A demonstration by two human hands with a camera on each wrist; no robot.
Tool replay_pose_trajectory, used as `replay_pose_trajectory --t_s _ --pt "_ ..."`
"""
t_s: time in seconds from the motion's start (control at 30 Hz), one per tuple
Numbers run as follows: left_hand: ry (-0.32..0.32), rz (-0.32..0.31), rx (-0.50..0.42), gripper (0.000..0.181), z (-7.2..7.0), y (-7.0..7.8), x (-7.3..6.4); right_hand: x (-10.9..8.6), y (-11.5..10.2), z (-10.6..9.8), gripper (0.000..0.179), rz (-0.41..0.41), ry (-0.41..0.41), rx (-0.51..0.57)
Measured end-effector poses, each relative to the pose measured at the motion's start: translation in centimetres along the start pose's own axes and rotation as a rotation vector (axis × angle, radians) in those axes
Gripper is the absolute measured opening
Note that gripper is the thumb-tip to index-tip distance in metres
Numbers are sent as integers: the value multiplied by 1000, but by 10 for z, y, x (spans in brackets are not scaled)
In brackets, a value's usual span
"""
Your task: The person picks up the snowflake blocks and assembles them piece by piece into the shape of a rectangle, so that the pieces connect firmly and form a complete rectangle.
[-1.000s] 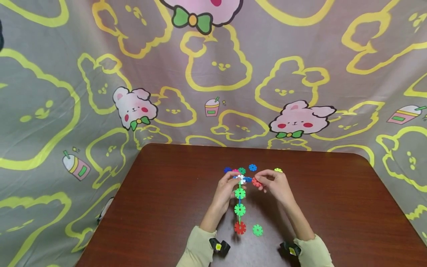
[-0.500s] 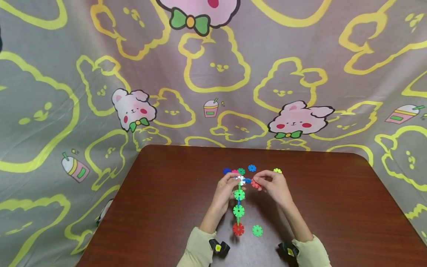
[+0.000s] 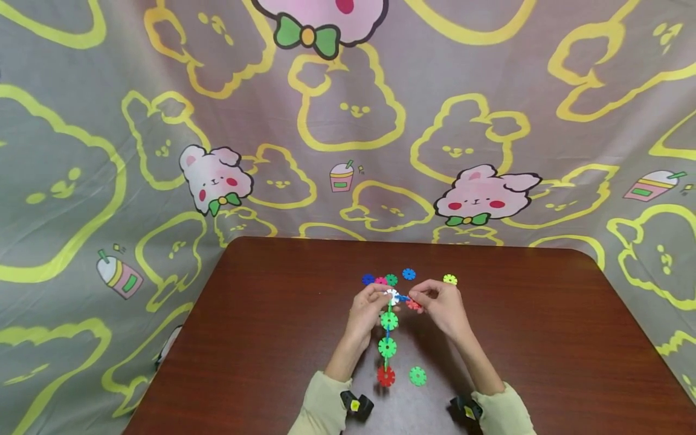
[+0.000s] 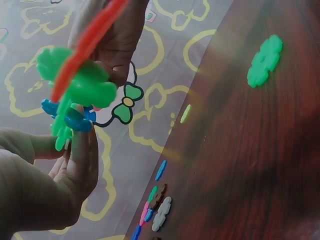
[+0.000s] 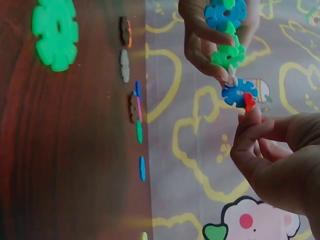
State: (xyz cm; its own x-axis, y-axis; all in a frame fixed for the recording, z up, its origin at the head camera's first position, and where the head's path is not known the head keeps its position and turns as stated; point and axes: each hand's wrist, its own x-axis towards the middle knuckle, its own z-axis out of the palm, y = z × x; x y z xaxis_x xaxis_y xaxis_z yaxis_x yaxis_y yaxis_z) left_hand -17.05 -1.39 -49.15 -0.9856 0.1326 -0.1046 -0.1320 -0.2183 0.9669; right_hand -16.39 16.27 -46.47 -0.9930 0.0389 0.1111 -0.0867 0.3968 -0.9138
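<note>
My left hand [image 3: 363, 314] holds a chain of notched plastic snowflake discs near its white disc [image 3: 393, 296]. Down from there run green discs [image 3: 387, 347] with blue ones set edge-on between them, ending in a red disc [image 3: 386, 376] at the near end. A blue disc [image 5: 232, 94] juts from the white one towards my right hand [image 3: 447, 309]. Thumb and fingertips of that hand pinch a second red disc [image 5: 249, 102], whose edge meets the blue disc's rim. In the right wrist view those fingertips hide part of it.
A loose green disc [image 3: 417, 376] lies on the brown table [image 3: 283, 338] near the chain's lower end. Further back lie dark blue [image 3: 368, 279], pink [image 3: 380, 281], blue [image 3: 409, 274] and yellow [image 3: 449, 279] discs, plus grey [image 4: 162, 214] and brown [image 4: 158, 196] ones. A patterned cloth hangs behind.
The right hand has edged left towards the left hand, and the pinched red disc now sits lower and closer to the blue one. The left hand keeps its hold on the chain.
</note>
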Motion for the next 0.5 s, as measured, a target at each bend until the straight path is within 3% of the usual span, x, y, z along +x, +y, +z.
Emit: replay_pose_trajectory --t_s 0.17,0.37,0.5 --pt "3 8 -10 21 0 1 -1 1 0 3 6 1 22 20" --pt "-52 -52 -93 21 3 0 0 3 5 4 12 40 36 81" --pt "-82 -77 -92 21 5 -1 -2 4 10 7 15 39 75 106"
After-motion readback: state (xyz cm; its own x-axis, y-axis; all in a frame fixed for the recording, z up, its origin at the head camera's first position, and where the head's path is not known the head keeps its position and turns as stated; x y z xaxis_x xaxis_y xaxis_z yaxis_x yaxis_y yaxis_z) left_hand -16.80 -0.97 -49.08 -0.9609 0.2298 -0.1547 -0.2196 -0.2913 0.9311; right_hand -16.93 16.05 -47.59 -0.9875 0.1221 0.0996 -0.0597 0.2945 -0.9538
